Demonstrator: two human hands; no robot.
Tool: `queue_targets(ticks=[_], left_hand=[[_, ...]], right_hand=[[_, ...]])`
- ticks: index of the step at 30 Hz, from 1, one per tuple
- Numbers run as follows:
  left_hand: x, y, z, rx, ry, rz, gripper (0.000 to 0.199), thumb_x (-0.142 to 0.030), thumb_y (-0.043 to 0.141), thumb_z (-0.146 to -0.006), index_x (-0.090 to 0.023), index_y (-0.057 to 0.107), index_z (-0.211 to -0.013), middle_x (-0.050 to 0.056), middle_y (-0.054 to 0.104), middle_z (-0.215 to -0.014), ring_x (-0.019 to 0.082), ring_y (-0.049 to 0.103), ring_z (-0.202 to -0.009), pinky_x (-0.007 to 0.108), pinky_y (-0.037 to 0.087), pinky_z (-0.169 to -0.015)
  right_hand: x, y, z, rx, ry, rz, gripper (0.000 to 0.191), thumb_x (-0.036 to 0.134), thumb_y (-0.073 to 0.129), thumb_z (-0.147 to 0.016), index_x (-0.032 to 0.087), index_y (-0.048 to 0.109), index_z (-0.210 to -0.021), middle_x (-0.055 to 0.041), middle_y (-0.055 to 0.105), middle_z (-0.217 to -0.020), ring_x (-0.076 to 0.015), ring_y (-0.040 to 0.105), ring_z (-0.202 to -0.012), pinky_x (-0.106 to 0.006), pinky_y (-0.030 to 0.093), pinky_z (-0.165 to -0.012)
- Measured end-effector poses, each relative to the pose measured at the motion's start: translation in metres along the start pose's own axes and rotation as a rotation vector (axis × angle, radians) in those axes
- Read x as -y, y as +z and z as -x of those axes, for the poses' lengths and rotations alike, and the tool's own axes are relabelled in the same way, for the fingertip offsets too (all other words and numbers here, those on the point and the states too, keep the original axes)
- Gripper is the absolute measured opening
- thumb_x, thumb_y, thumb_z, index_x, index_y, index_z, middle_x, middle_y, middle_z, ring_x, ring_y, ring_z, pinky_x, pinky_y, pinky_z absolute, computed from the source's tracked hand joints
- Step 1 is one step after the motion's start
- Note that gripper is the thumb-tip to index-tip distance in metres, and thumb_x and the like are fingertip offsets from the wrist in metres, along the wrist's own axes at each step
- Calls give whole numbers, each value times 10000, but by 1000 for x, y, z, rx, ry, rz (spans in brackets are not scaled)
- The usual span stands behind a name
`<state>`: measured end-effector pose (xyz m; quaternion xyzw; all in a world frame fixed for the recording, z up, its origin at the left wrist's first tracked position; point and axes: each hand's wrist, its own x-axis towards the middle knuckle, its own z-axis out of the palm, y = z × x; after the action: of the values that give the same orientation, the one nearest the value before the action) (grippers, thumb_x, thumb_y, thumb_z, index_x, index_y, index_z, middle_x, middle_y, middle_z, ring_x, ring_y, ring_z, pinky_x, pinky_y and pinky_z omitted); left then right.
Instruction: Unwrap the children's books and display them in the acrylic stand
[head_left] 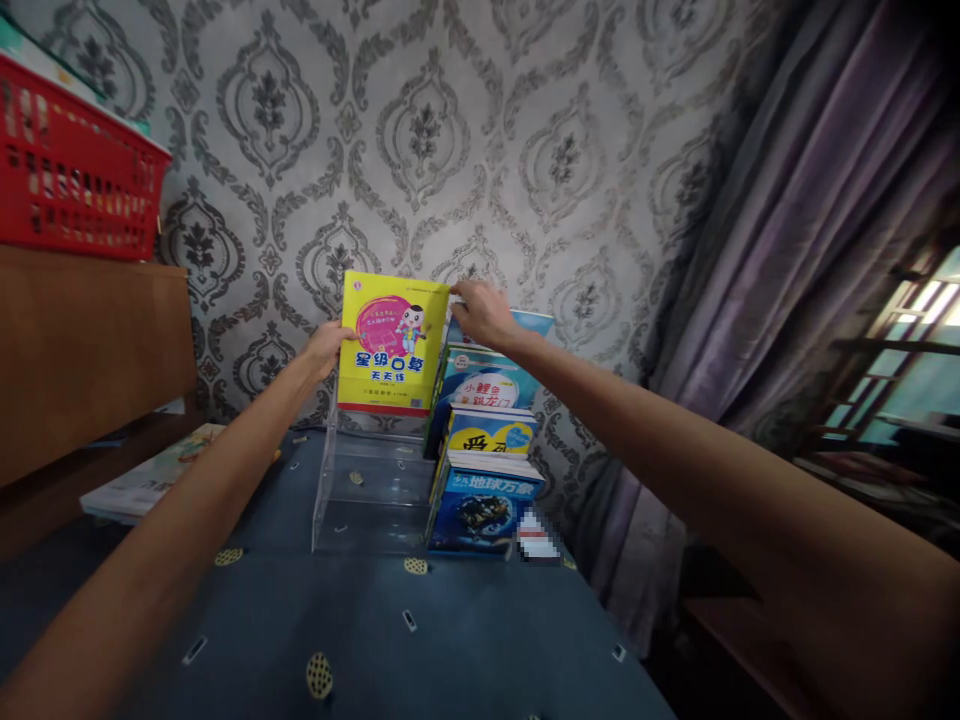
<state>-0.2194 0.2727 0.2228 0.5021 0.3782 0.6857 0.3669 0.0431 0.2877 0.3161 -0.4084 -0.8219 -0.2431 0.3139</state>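
A yellow workbook (391,390) with a pink circle and a cartoon child on its cover stands upright at the back of a clear stepped plastic rack (375,485). My left hand (328,350) is closed on the book's left edge, thumb over the front. At the upper right corner, my right hand (484,310) pinches the same book. Right of it, under my right forearm, a teal book (484,385), a yellow-and-blue book (491,435) and a blue book (484,515) stand in stepped rows. Their rear neighbours are partly hidden by my arm.
The rack stands on a table with a dark blue patterned cloth (420,640). Several books (142,490) lie flat at the left. A red basket (82,170) sits on a wooden cabinet (90,340). A purple curtain (750,260) hangs at right, beside patterned wallpaper (420,130).
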Motion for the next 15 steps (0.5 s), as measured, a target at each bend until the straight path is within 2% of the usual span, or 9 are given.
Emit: queue_targets(ticks=[3, 6, 10, 15], left_hand=[[0, 1, 1, 62, -4, 62, 387, -143, 616, -541, -155, 664, -925, 34, 737, -697, 247, 708, -660, 385, 613, -680], [1, 0, 4, 101, 1, 64, 411, -153, 611, -552, -146, 674, -958, 50, 745, -717, 255, 712, -667, 415, 618, -705], [3, 0, 5, 106, 11, 52, 433, -162, 601, -558, -139, 678, -983, 81, 761, -790, 299, 732, -755, 478, 612, -775], [6, 3, 3, 100, 10, 53, 438, -162, 604, -547, -127, 695, -974, 103, 769, -804, 339, 736, -820, 504, 602, -803]], right_hand=[[-10, 5, 4, 48, -45, -34, 376, 240, 413, -941, 150, 617, -1244, -164, 678, -1252, -336, 583, -1147, -452, 443, -935], [-18, 10, 1, 58, -66, -51, 321, 239, 438, -931, 164, 642, -1169, -153, 719, -1141, -326, 629, -1047, -420, 461, -875], [-24, 11, -6, 57, -102, -89, 239, 191, 492, -869, 195, 665, -1033, -110, 741, -1013, -293, 643, -923, -373, 473, -788], [-25, 3, -5, 108, -141, -171, 253, 224, 528, -822, 169, 663, -1029, -101, 733, -949, -263, 633, -816, -346, 478, -737]])
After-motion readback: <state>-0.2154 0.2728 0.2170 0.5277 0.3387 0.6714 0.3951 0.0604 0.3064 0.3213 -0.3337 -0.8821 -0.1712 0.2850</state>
